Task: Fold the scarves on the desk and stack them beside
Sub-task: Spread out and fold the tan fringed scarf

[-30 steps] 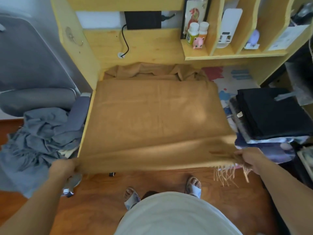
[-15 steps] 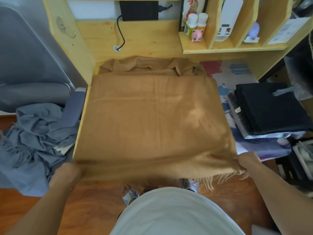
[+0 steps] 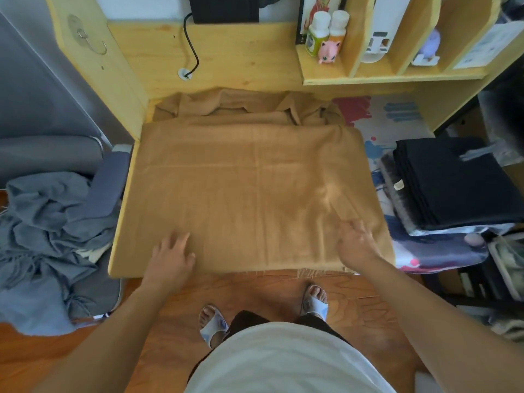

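Wooden desk [image 3: 120, 236] at center frame, shelves above: we see the tan scarf [image 3: 255, 194] spread flat across it, its far end bunched against the back panel. Our left hand [image 3: 170, 258] and right hand [image 3: 355, 242] rest on the near edge, fingers loosely spread, gripping nothing. Fringe overhangs the lower desk edge; we judge an uneven pull could drag the scarf floorward or skew the fold. Folded dark scarves [image 3: 453, 182] are stacked at right; a grey scarf [image 3: 48, 222] lies heaped at left.

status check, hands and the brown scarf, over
Left hand and right hand open, flat on brown scarf. Scarf spread over desk, far end bunched. Nothing blocking.
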A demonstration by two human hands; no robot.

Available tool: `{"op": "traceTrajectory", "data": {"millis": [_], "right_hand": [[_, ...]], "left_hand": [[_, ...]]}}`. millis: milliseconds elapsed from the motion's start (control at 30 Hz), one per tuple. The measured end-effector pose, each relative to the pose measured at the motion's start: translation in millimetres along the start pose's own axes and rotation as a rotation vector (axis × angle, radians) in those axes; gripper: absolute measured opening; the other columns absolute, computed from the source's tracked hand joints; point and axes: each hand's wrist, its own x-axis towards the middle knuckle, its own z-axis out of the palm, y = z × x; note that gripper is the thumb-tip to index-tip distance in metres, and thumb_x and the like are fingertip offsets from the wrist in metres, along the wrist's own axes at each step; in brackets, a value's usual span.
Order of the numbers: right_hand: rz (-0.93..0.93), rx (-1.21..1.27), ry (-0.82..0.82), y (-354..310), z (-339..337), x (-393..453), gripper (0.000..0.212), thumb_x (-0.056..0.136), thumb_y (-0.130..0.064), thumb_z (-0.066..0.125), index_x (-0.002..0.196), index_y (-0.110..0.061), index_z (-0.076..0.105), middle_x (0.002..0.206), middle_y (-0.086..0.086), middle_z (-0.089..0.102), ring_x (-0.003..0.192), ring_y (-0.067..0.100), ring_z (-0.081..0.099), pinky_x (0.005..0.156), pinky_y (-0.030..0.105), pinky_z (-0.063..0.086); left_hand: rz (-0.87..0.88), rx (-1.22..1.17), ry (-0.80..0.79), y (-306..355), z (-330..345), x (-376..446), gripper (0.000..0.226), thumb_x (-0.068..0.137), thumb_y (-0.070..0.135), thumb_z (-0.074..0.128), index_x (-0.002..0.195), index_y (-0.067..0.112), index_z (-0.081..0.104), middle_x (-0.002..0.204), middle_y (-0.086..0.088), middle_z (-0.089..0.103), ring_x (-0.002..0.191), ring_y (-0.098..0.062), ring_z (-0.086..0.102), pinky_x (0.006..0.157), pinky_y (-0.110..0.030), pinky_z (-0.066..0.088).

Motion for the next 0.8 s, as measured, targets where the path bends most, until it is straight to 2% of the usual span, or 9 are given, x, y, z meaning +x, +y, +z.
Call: {"op": "traceTrajectory", "data": {"millis": [100, 200, 333, 400, 500, 600, 667, 733, 800], "right_hand": [[-0.044, -0.01, -0.107, -12.4, 13.4, 10.6, 0.06, 0.098, -0.026, 0.042, 0.153, -0.033, 0.019, 0.162, 0.003, 0.009, 0.147, 0.031, 0.013, 0.119, 0.048, 0.026], [0.012, -0.1, -0.177, 8.4, 19.4, 11.8, 0.068, 0.103, -0.041, 0.039, 0.159, -0.033, 0.001, 0.167, -0.002, -0.012, 0.154, 0.029, -0.009, 0.124, 0.052, 0.014], [0.024, -0.11, -0.048, 2.9, 15.0, 8.0, 0.054, 0.098, -0.041, 0.046, 0.15, -0.032, 0.031, 0.157, 0.007, 0.02, 0.144, 0.033, 0.018, 0.12, 0.049, 0.023], [-0.021, -0.087, 0.012, -19.2, 6.3, 22.3, 0.053, 0.1, -0.043, 0.044, 0.15, -0.029, 0.034, 0.156, 0.008, 0.02, 0.144, 0.033, 0.017, 0.12, 0.049, 0.023], [-0.158, -0.044, 0.029, -60.5, -5.1, 62.1, 0.063, 0.103, -0.043, 0.042, 0.158, -0.027, 0.018, 0.165, 0.007, 0.003, 0.152, 0.032, -0.001, 0.123, 0.049, 0.016], [-0.214, -0.13, -0.012, -80.0, -2.0, 90.6, 0.069, 0.104, -0.048, 0.036, 0.161, -0.027, 0.003, 0.168, 0.004, -0.006, 0.154, 0.032, -0.009, 0.124, 0.048, 0.007], [-0.229, -0.213, -0.048, -75.1, 6.6, 92.7, 0.071, 0.104, -0.052, 0.032, 0.161, -0.027, 0.0, 0.168, 0.003, -0.009, 0.154, 0.032, -0.008, 0.125, 0.05, 0.006], [-0.21, -0.261, -0.024, -64.2, 15.9, 80.8, 0.071, 0.102, -0.056, 0.033, 0.16, -0.026, 0.008, 0.168, 0.006, -0.001, 0.153, 0.032, 0.001, 0.124, 0.052, 0.01], [-0.166, -0.251, 0.028, -57.7, 20.6, 62.4, 0.066, 0.099, -0.057, 0.039, 0.155, -0.025, 0.026, 0.162, 0.008, 0.017, 0.149, 0.032, 0.015, 0.122, 0.053, 0.015]], "left_hand": [[-0.024, 0.032, -0.086, 11.5, 11.0, 8.4, 0.069, 0.102, 0.053, 0.043, 0.161, 0.035, 0.011, 0.168, -0.009, 0.004, 0.154, -0.038, 0.004, 0.122, -0.056, 0.021], [-0.069, 0.11, -0.128, 1.4, 12.9, 7.7, 0.072, 0.099, 0.058, 0.046, 0.158, 0.034, 0.014, 0.163, -0.011, 0.009, 0.15, -0.04, 0.012, 0.118, -0.056, 0.028], [-0.065, 0.274, -0.067, 11.3, 6.9, 0.1, 0.051, 0.101, 0.058, 0.04, 0.139, 0.025, 0.04, 0.141, -0.008, 0.042, 0.127, -0.035, 0.044, 0.098, -0.047, 0.045], [0.0, 0.281, 0.074, 28.8, 0.1, 8.6, 0.048, 0.102, 0.055, 0.038, 0.135, 0.022, 0.048, 0.135, -0.008, 0.049, 0.122, -0.032, 0.049, 0.095, -0.045, 0.045], [0.109, 0.221, 0.189, 52.2, -4.4, 45.2, 0.058, 0.102, 0.052, 0.042, 0.153, 0.023, 0.038, 0.152, -0.013, 0.037, 0.136, -0.036, 0.039, 0.106, -0.048, 0.04], [0.124, 0.165, 0.151, 64.5, 3.1, 78.9, 0.064, 0.104, 0.054, 0.035, 0.161, 0.032, 0.017, 0.166, -0.011, 0.013, 0.153, -0.036, 0.011, 0.12, -0.052, 0.026], [0.099, 0.139, 0.13, 64.0, 12.8, 89.0, 0.067, 0.103, 0.057, 0.033, 0.162, 0.036, 0.01, 0.17, -0.007, 0.004, 0.156, -0.035, 0.001, 0.124, -0.053, 0.016], [0.111, 0.194, 0.173, 60.0, 18.7, 83.7, 0.066, 0.1, 0.061, 0.035, 0.16, 0.035, 0.025, 0.167, -0.009, 0.021, 0.152, -0.038, 0.018, 0.119, -0.056, 0.025], [0.146, 0.243, 0.192, 59.6, 17.0, 67.9, 0.068, 0.093, 0.065, 0.035, 0.149, 0.03, 0.048, 0.147, -0.01, 0.049, 0.131, -0.04, 0.046, 0.099, -0.057, 0.044]]}}
